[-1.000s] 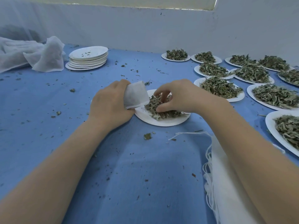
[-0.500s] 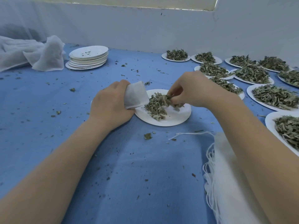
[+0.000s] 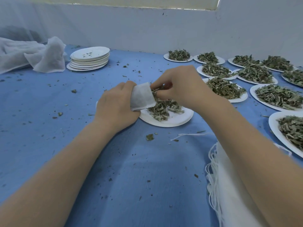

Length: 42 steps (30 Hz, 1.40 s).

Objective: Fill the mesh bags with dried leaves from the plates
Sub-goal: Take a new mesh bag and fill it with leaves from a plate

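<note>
Bag mouth faces 3 o'clock: left hand (image 3: 117, 106) grip clenched round mesh bag (image 3: 142, 96); right hand (image 3: 177, 86) pinches dried leaves (image 3: 155, 91) right at it, above plate (image 3: 170, 119).

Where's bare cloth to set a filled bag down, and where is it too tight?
Free: the blue cloth left of the left hand, in front of the stacked plates, with only leaf crumbs on it. Also free: the near patch between the forearms, left of the bag pile. Crowded: right of the right hand, where leaf plates sit nearly rim to rim.
</note>
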Each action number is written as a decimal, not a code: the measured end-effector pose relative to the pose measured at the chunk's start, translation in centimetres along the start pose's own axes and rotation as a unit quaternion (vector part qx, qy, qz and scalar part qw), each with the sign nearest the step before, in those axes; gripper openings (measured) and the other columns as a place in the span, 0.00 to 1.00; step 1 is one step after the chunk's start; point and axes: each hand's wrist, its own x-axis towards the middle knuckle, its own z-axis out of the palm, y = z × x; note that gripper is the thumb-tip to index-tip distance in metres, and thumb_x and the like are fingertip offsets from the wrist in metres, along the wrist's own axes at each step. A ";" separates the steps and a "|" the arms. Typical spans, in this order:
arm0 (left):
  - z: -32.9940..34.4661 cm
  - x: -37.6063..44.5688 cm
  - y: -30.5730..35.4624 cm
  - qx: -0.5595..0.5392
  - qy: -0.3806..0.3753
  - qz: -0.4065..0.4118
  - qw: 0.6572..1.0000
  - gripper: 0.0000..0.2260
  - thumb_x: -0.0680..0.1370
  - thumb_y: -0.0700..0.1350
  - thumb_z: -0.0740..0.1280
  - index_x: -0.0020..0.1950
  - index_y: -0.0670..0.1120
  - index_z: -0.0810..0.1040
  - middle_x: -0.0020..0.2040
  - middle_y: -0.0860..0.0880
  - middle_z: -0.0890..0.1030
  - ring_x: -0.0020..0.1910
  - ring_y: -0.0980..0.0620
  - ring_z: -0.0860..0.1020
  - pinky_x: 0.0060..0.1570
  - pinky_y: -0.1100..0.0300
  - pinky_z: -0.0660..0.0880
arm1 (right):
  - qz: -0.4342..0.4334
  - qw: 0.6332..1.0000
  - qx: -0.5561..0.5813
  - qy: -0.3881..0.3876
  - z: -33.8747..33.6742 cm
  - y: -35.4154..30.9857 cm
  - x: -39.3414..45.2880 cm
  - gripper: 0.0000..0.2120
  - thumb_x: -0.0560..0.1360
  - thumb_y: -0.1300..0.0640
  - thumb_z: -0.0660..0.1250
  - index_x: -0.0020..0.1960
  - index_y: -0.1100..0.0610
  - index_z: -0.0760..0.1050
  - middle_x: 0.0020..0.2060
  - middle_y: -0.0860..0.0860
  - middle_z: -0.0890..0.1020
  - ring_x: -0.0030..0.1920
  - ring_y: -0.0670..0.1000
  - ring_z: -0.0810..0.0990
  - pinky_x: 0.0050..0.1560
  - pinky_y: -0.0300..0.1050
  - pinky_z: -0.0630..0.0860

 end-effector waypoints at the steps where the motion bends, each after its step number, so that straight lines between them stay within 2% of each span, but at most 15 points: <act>1: 0.0 0.0 0.2 -0.008 0.005 0.003 1.000 0.20 0.66 0.42 0.70 0.57 0.44 0.73 0.49 0.45 0.77 0.45 0.40 0.74 0.40 0.57 0.63 | -0.003 1.000 0.019 0.015 0.3 -0.1 -0.1 0.09 0.70 0.58 0.71 0.49 0.50 0.84 0.32 0.40 0.76 0.36 0.40 0.74 0.39 0.21 0.65; 4: 0.0 -0.2 0.6 -0.034 0.016 0.009 0.999 0.22 0.66 0.42 0.70 0.58 0.44 0.73 0.49 0.45 0.78 0.46 0.41 0.75 0.40 0.55 0.67 | 0.005 0.992 0.114 0.057 1.2 -0.3 -0.2 0.06 0.68 0.60 0.72 0.44 0.52 0.83 0.30 0.37 0.77 0.36 0.37 0.76 0.40 0.25 0.70; 6: -0.2 -0.2 0.9 -0.047 0.019 0.003 0.999 0.23 0.66 0.42 0.71 0.60 0.44 0.73 0.51 0.45 0.78 0.47 0.41 0.75 0.41 0.53 0.70 | 0.020 0.985 0.166 0.053 1.5 -0.3 -0.2 0.07 0.68 0.62 0.72 0.42 0.50 0.81 0.32 0.41 0.80 0.36 0.37 0.78 0.39 0.26 0.72; 11: -0.3 -0.2 1.2 -0.065 0.018 -0.007 0.998 0.21 0.66 0.47 0.70 0.58 0.45 0.74 0.51 0.46 0.78 0.47 0.42 0.75 0.43 0.51 0.72 | 0.016 0.978 0.207 -0.032 1.5 -0.4 -0.2 0.07 0.74 0.60 0.68 0.45 0.50 0.83 0.31 0.43 0.80 0.32 0.37 0.74 0.34 0.25 0.69; 15: -0.3 -0.2 1.6 -0.058 0.035 0.009 0.998 0.20 0.67 0.53 0.67 0.52 0.41 0.76 0.45 0.44 0.78 0.42 0.41 0.76 0.40 0.52 0.71 | -0.011 0.973 0.200 -0.116 1.2 -0.8 -0.4 0.09 0.77 0.57 0.63 0.43 0.55 0.82 0.31 0.49 0.71 0.31 0.42 0.64 0.32 0.34 0.63; 19: 0.1 -0.4 2.1 -0.050 0.035 0.007 0.998 0.17 0.64 0.45 0.72 0.50 0.40 0.76 0.43 0.44 0.78 0.40 0.41 0.76 0.37 0.54 0.68 | -0.014 0.968 0.181 -0.173 1.1 -1.1 -0.5 0.10 0.77 0.59 0.61 0.39 0.57 0.77 0.25 0.43 0.68 0.26 0.41 0.64 0.28 0.29 0.62; 22: 0.0 -0.4 2.3 -0.062 0.021 0.009 0.998 0.20 0.64 0.50 0.68 0.52 0.42 0.75 0.46 0.46 0.79 0.43 0.42 0.76 0.38 0.55 0.68 | -0.009 0.964 0.176 -0.199 1.1 -1.0 -0.6 0.09 0.78 0.58 0.60 0.41 0.57 0.75 0.24 0.41 0.69 0.25 0.39 0.66 0.27 0.27 0.62; 25: -0.5 -0.3 1.7 -0.084 0.015 0.004 0.996 0.26 0.63 0.52 0.67 0.60 0.45 0.72 0.51 0.48 0.78 0.47 0.44 0.75 0.41 0.55 0.70 | 0.005 0.967 0.210 -0.146 0.6 -0.4 -0.5 0.08 0.77 0.58 0.61 0.47 0.57 0.79 0.26 0.38 0.75 0.25 0.37 0.69 0.26 0.27 0.64; 27: -0.7 -0.1 1.0 -0.071 0.008 -0.013 0.997 0.26 0.65 0.47 0.70 0.62 0.47 0.70 0.53 0.49 0.77 0.48 0.44 0.74 0.42 0.54 0.70 | 0.018 0.963 0.255 -0.082 0.4 0.0 -0.3 0.09 0.76 0.60 0.64 0.50 0.54 0.82 0.36 0.45 0.83 0.31 0.37 0.74 0.31 0.32 0.70; 29: -0.7 0.1 0.4 -0.058 0.008 -0.020 0.998 0.26 0.65 0.45 0.71 0.62 0.48 0.70 0.53 0.48 0.77 0.48 0.43 0.74 0.42 0.55 0.69 | 0.027 0.957 0.287 -0.026 0.7 0.3 -0.1 0.11 0.74 0.62 0.65 0.49 0.50 0.82 0.42 0.48 0.85 0.37 0.42 0.79 0.37 0.35 0.75; 32: -0.7 0.2 -0.1 -0.036 -0.001 -0.011 0.999 0.26 0.65 0.44 0.72 0.62 0.46 0.70 0.53 0.47 0.77 0.47 0.42 0.75 0.41 0.56 0.68 | 0.041 0.954 0.296 0.024 1.1 0.6 0.1 0.09 0.74 0.62 0.67 0.46 0.50 0.82 0.39 0.46 0.84 0.38 0.47 0.82 0.41 0.39 0.79; 35: -0.6 0.2 -0.5 -0.027 -0.008 -0.012 1.000 0.25 0.66 0.44 0.72 0.61 0.46 0.70 0.53 0.45 0.77 0.48 0.41 0.74 0.41 0.56 0.67 | 0.061 0.969 0.236 0.041 1.1 1.6 0.2 0.07 0.75 0.59 0.66 0.48 0.50 0.82 0.35 0.41 0.82 0.37 0.40 0.79 0.42 0.34 0.77; 38: -0.6 0.2 -0.9 -0.029 -0.008 -0.023 0.999 0.24 0.67 0.45 0.71 0.61 0.46 0.70 0.54 0.45 0.77 0.49 0.41 0.74 0.42 0.55 0.68 | 0.059 0.996 0.059 -0.024 1.4 2.2 0.1 0.08 0.77 0.52 0.64 0.52 0.48 0.81 0.37 0.37 0.78 0.39 0.37 0.77 0.41 0.25 0.70; 41: -0.4 0.3 -1.1 -0.031 -0.003 -0.027 0.999 0.23 0.68 0.45 0.71 0.62 0.46 0.70 0.53 0.46 0.77 0.49 0.41 0.74 0.42 0.55 0.68 | 0.050 0.990 -0.061 -0.113 2.5 2.1 -0.1 0.12 0.76 0.47 0.63 0.55 0.48 0.80 0.46 0.47 0.79 0.49 0.48 0.77 0.50 0.43 0.74; 42: -0.4 0.3 -1.1 -0.033 -0.001 -0.030 0.999 0.23 0.68 0.45 0.70 0.61 0.46 0.70 0.53 0.46 0.77 0.49 0.41 0.74 0.42 0.56 0.67 | 0.049 0.987 -0.075 -0.133 2.7 2.1 -0.2 0.12 0.75 0.47 0.64 0.56 0.48 0.80 0.46 0.48 0.79 0.50 0.49 0.76 0.49 0.45 0.73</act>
